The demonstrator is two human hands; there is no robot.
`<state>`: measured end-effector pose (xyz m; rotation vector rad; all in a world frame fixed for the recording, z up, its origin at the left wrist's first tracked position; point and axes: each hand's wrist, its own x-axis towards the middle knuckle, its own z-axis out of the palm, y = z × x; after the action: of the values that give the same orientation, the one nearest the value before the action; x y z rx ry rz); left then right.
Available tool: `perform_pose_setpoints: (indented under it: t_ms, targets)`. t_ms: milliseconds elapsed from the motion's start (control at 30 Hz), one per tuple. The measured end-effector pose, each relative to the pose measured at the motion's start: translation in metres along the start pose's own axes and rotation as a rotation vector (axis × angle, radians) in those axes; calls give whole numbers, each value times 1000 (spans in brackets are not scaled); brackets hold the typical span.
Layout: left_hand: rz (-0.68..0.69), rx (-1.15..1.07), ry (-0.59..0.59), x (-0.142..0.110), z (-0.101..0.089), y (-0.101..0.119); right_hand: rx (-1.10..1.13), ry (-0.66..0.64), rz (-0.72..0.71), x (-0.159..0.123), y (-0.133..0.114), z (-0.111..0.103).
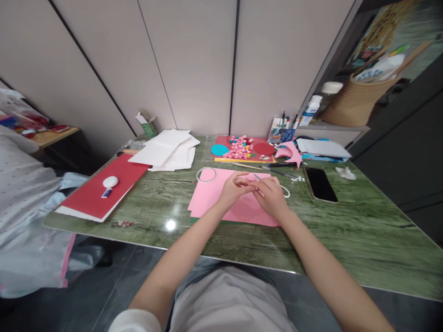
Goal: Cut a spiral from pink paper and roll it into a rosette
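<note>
My left hand point(236, 188) and my right hand point(272, 194) meet at the fingertips above a stack of pink paper point(209, 198). Both sets of fingers are pinched together; whatever small thing lies between them is hidden. A thin grey, blade-like piece point(257, 177) shows just behind the fingers. Beside the right hand a white loop point(285, 192) peeks out, mostly covered, so its kind is unclear. A white ring, like a roll of tape point(206, 174), rests on the upper left corner of the pink paper.
Behind the paper, many small pink folded pieces point(240, 148) lie on a red sheet point(221, 139). To the right are a phone point(321, 184) and a cut pink sheet point(290, 152). White papers point(166, 147) and a red sheet point(114, 177) lie left. Another person point(20, 184) is at far left.
</note>
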<state>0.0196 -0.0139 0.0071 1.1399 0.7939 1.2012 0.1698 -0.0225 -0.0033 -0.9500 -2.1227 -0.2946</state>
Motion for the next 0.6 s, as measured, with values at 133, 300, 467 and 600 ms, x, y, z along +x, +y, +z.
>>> perform_pose_setpoints:
  t_ms: [133, 300, 467, 600]
  targets:
    - [-2, -9, -9, 0, 0, -1, 18, 42, 24, 1, -2, -1]
    - [33, 2, -29, 0, -2, -3, 51, 85, 118, 2, -5, -2]
    - [44, 37, -22, 1, -1, -4, 43, 86, 47, 1, -3, 0]
    - [49, 44, -25, 1, -1, -4, 20, 75, 14, -1, -1, 2]
